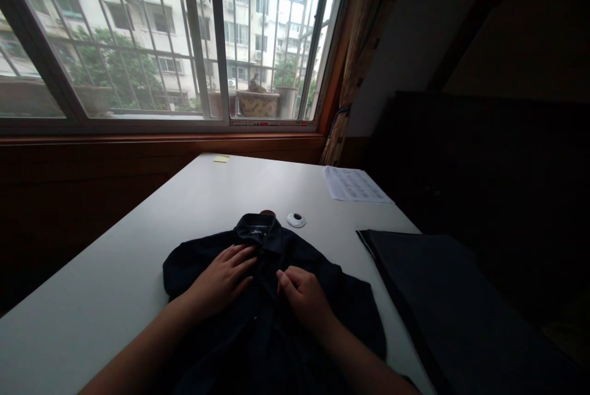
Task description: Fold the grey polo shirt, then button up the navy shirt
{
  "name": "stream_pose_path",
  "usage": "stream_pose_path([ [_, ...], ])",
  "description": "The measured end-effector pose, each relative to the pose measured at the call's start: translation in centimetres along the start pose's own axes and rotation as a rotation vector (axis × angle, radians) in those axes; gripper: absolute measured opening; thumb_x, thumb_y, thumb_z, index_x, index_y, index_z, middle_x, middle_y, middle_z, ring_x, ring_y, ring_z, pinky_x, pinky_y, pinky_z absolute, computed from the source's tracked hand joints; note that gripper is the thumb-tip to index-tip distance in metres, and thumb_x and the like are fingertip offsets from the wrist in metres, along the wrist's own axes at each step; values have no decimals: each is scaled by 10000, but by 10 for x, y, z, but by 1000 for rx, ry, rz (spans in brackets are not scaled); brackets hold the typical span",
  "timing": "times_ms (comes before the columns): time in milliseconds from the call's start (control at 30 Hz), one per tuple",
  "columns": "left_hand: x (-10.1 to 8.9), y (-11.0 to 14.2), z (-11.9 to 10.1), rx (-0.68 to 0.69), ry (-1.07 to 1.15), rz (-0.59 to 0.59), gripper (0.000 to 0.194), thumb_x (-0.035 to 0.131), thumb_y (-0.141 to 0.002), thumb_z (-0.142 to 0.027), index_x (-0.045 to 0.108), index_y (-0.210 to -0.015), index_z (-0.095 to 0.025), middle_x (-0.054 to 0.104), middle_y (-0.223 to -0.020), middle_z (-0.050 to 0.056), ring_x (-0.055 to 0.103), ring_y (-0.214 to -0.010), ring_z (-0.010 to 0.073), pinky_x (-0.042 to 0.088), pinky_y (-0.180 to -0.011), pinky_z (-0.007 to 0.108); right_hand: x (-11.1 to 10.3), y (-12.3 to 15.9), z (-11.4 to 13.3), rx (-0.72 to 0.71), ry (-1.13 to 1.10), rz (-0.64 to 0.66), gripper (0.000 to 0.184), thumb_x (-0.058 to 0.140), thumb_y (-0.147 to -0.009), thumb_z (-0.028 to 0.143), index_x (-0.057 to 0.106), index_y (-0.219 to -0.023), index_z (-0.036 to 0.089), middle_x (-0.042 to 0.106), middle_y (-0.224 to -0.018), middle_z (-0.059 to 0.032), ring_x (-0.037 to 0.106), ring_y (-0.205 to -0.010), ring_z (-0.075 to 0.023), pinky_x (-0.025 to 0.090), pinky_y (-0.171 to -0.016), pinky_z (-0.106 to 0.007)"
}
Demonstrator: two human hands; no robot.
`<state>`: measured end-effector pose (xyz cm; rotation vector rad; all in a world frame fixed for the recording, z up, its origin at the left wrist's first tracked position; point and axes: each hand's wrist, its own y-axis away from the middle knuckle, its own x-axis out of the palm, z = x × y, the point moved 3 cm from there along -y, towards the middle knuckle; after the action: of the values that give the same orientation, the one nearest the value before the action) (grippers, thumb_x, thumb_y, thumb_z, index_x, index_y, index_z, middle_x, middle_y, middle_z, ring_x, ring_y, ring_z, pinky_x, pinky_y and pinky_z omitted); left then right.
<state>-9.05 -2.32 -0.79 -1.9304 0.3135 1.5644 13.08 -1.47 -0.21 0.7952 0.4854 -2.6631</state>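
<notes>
A dark navy collared shirt [322,254] lies front side up on the white table, its collar pointing away from me and its sleeves out to both sides. My left hand [228,278] rests flat on the chest just below the collar, fingers spread. Close to the front button strip, my right hand [302,293] is closed, thumb against curled fingers, at the shirt's fabric. The dark cloth makes the exact pinch hard to see. One small button shows lower on the front. The shirt's lower part runs out of view between my forearms.
On the white table [115,254], a round white object with a dark centre [295,220] sits beyond the collar, beside a partly hidden brown item [267,212]. Folded dark cloth [442,284] covers the right edge. Printed sheets [354,184] and yellow sticky notes [221,159] lie farther back.
</notes>
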Motion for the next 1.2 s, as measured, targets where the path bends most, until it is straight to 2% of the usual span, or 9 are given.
stream_pose_path([
  [533,2,0,0,9,-11,-22,398,522,-1005,-313,554,-1395,-241,494,-1513,78,448,-1387,299,423,-1139,528,-2,-2,6,8,39,25,439,459,-1022,346,627,-655,174,619,-712,-14,595,-702,-143,393,-691,-262],
  [667,4,1,2,33,-32,-39,424,522,-1005,-310,525,-1421,-229,477,-1528,77,412,-1412,299,415,-1147,515,-10,-1,16,-11,100,118,380,497,-1003,312,668,-692,176,657,-743,-24,618,-744,-157,398,-714,-266],
  [767,4,1,3,43,-37,-45,440,530,-1002,-309,511,-1434,-229,474,-1531,77,406,-1416,302,414,-1147,516,-22,6,27,2,194,221,322,564,-963,320,686,-700,180,678,-762,-35,613,-714,-161,386,-665,-266],
  [933,7,1,6,39,-25,-65,444,508,-1009,-295,493,-1449,-233,472,-1531,80,410,-1414,301,421,-1142,513,-48,31,40,37,245,357,137,741,-815,357,733,-838,223,721,-800,-25,622,-672,-173,334,-561,-259],
  [1067,8,-1,9,10,-16,-82,441,488,-1003,-222,498,-1443,-240,542,-1460,86,495,-1328,286,451,-1111,505,-59,49,45,62,353,436,120,786,-734,282,722,-828,241,728,-800,-17,628,-681,-186,305,-542,-259],
  [1200,4,-5,10,-55,-35,-53,420,496,-969,-145,571,-1368,-254,627,-1323,75,576,-1169,270,523,-1001,457,-63,59,46,79,398,444,75,746,-748,238,715,-816,240,734,-809,-27,630,-685,-191,305,-545,-263],
])
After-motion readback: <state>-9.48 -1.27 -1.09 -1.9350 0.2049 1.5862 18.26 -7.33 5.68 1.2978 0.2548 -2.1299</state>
